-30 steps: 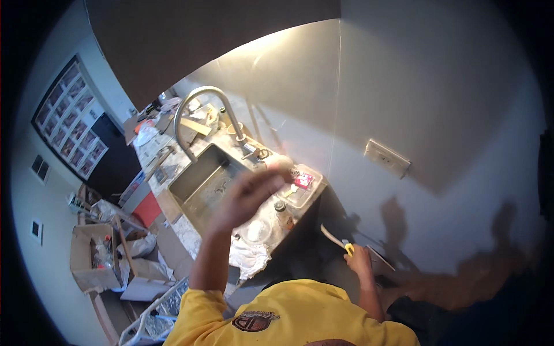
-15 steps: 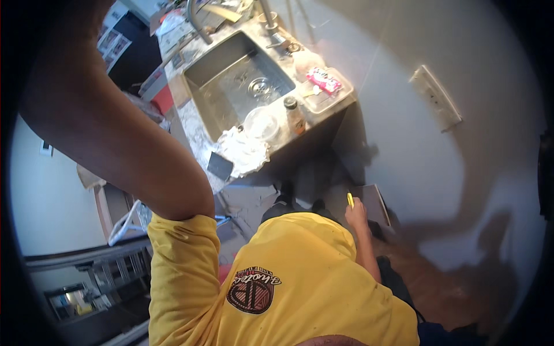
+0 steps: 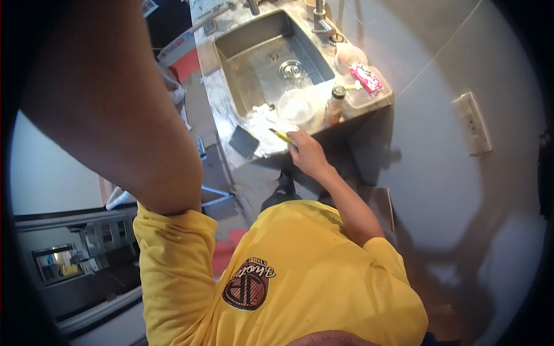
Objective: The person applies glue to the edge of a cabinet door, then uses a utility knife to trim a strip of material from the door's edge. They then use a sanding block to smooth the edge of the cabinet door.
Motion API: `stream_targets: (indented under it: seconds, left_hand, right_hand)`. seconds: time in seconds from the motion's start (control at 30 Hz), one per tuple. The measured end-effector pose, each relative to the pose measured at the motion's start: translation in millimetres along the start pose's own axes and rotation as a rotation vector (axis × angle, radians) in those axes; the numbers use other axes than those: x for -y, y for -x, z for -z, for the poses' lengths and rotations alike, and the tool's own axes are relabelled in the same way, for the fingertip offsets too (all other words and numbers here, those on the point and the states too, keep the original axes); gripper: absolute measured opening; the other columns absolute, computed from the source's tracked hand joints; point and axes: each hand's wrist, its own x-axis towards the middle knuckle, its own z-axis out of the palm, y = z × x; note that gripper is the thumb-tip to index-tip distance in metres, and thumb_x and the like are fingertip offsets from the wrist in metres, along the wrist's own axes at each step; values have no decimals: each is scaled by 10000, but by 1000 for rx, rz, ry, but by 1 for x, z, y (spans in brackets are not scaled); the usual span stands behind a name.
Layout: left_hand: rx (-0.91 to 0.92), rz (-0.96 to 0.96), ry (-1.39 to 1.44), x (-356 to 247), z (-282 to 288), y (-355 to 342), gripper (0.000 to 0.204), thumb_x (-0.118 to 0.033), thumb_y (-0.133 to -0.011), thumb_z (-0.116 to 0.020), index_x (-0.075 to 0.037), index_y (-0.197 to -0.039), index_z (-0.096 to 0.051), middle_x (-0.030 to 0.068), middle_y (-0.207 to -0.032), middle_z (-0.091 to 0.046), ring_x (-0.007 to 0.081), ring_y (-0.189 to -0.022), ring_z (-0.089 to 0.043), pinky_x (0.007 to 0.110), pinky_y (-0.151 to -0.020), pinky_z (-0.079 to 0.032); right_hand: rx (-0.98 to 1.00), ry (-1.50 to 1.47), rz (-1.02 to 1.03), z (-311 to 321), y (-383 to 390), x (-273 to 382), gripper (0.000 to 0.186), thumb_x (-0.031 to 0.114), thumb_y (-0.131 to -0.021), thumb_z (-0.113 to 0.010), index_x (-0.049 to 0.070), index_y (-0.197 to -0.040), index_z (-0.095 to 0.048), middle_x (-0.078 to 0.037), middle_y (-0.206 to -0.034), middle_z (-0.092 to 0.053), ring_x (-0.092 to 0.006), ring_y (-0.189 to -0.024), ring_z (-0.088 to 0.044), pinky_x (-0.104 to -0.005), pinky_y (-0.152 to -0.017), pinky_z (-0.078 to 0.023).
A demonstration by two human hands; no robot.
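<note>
My right hand (image 3: 307,155) is closed around a yellow utility knife (image 3: 281,136), whose dark tip points to the far left. It hovers at the near edge of the marbled counter, over or beside a crumpled white paper or cloth (image 3: 266,122). A dark square pad (image 3: 243,142) lies to the left of the crumpled piece. Just beyond are a round clear plastic tub (image 3: 295,106) and a glass bottle (image 3: 334,108) with a dark cap. My left arm (image 3: 133,121) reaches up past the upper left, and its hand is outside the picture.
A grey sink (image 3: 232,81) is set in the counter, with a tap (image 3: 321,22) at its right. On the right corner sits a clear container (image 3: 381,98) under a pink packet (image 3: 366,79). A socket strip (image 3: 474,124) is on the grey wall. A board (image 3: 385,205) leans below.
My right hand has risen from beside my body to the counter's near edge, still holding the knife. The view has shifted, so the counter appears farther right. The left arm stays raised.
</note>
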Motion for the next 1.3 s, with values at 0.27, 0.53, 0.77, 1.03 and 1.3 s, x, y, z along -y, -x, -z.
stream_targets:
  seconds: [0.27,0.53,0.77,1.03,1.3]
  left_hand:
    - [109,25,12,-6,-1,-21,370,-237,-959,-511,34,-1207,-554,172,-1128,-596,251,-980,-561,401,-870,-441]
    - [192,136,-93,5,9,-28,367,-262,-954,-529,27,-1168,-601,144,-1047,-662,213,-880,-620,350,-803,-489]
    - [-349,526,-605,99,206,87,420,-193,-903,-641,48,-1239,-570,129,-1087,-670,188,-982,-644,301,-851,-497]
    - [-640,659,-852,134,260,218,373,-147,-899,-629,50,-1211,-573,60,-1016,-658,123,-877,-627,245,-717,-485]
    - [-860,251,-761,151,230,221,222,-43,-915,-606,22,-1127,-614,23,-956,-645,83,-829,-588,218,-732,-468]
  right_hand:
    - [57,262,-6,-75,-79,9,124,67,-820,-545,12,-900,-622,-175,-898,-610,-361,-838,-611,-458,-734,-495]
    - [-83,376,142,-76,-94,11,101,47,-751,-551,23,-816,-624,-177,-869,-585,-339,-812,-591,-441,-719,-485]
    - [302,203,111,-95,-117,9,313,242,-772,-659,14,-979,-603,-197,-935,-621,-392,-898,-597,-465,-803,-485]
    - [65,296,170,-148,-109,25,437,164,-707,-684,4,-1085,-534,-202,-910,-615,-358,-876,-604,-434,-760,-474]
    - [224,-625,-11,-24,-92,75,334,104,-835,-581,7,-1134,-467,-158,-1047,-595,-246,-879,-629,-363,-751,-509]
